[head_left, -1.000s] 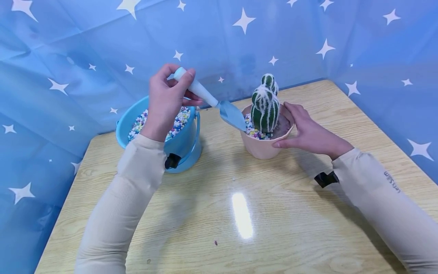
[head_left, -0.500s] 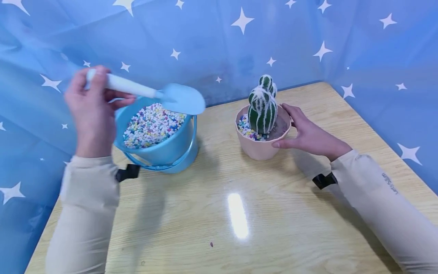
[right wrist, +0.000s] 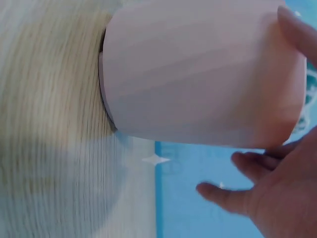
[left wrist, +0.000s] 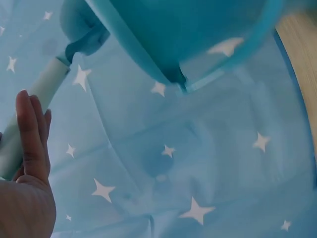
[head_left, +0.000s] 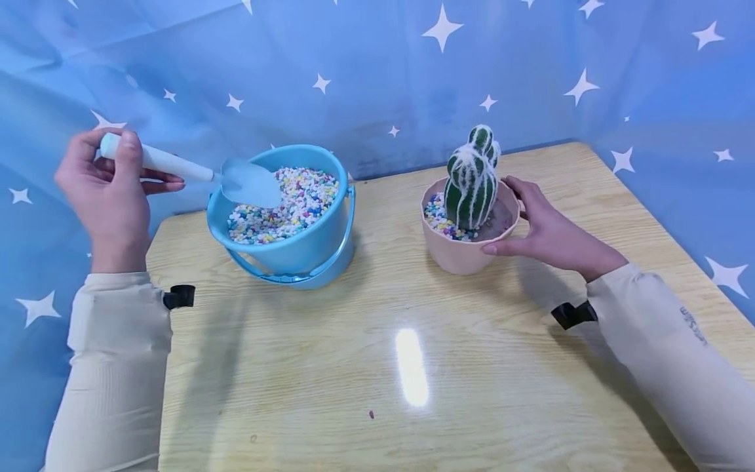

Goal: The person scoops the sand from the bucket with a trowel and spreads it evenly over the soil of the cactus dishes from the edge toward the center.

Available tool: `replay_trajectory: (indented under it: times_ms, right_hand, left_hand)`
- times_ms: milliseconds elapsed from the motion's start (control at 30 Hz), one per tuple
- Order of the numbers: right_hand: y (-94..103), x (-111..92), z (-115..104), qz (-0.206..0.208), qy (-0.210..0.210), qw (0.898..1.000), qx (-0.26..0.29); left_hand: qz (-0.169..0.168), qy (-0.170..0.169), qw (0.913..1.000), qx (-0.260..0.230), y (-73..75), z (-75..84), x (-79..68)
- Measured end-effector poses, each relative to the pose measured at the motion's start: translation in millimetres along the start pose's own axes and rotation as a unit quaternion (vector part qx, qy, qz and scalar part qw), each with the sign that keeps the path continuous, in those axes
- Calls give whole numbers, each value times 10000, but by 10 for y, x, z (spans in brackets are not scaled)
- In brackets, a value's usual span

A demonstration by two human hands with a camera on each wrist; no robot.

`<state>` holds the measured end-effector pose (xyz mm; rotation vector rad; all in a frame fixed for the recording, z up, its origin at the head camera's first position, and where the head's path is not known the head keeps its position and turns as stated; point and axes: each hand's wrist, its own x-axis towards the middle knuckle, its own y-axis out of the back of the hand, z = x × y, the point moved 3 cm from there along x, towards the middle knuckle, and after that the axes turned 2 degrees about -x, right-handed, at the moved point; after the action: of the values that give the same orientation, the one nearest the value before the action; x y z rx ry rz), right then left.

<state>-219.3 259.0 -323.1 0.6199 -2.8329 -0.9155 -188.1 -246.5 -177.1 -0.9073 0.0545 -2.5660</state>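
Note:
My left hand (head_left: pixel 112 190) grips the pale handle of a light blue trowel (head_left: pixel 250 183), whose blade overlaps the left rim of a blue bucket (head_left: pixel 295 255) in the head view. Inside the bucket lie many small multicoloured pebbles (head_left: pixel 307 203). In the left wrist view the trowel handle (left wrist: pixel 47 82) crosses the palm and the bucket's side shows above. My right hand (head_left: pixel 548 229) holds the rim of a pink flowerpot (head_left: pixel 454 252), thumb in front and fingers at the back. A green cactus (head_left: pixel 470 190) with white fuzz stands in it, pebbles on its left, bare brown-grey surface on its right.
Bucket and pot stand apart on a wooden table (head_left: pixel 307 367), toward its back edge. A blue curtain with white stars (head_left: pixel 377 72) hangs behind and at the sides. A tiny dark speck (head_left: pixel 371 414) lies near the front.
My left hand has carried the trowel left, from the pot's rim over to the bucket. My right hand has stayed on the pot.

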Motion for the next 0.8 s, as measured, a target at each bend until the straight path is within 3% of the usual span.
replay_trajectory:
  times_ms: [167,367,500,600,667,700,800]
  right_hand:
    - [-22,30,40,-158,-36,9990,422]
    - [-42,10,23,-32,-66,9998,165]
    - [-22,-5,22,-103,-119,9997,183]
    - [3,-1,43,-197,-90,9993,314]
    - [1,8,64,-209,-70,9991,375]
    - [-2,12,69,-198,-52,9990,386]
    - [-12,31,75,-147,47,9991,404]
  left_hand:
    - [-250,-158,9992,278,29,-7,21]
    - [-262,-46,9984,509,74,1,16]
    - [-399,-117,9934,1070,60,40,8]
    - [-602,-327,9799,1874,24,82,-8]
    - [-781,-514,9653,2439,4,96,-21]
    - [-930,-743,9526,2800,-5,111,-26]
    - [-1061,-1105,9381,3106,-21,179,-13]
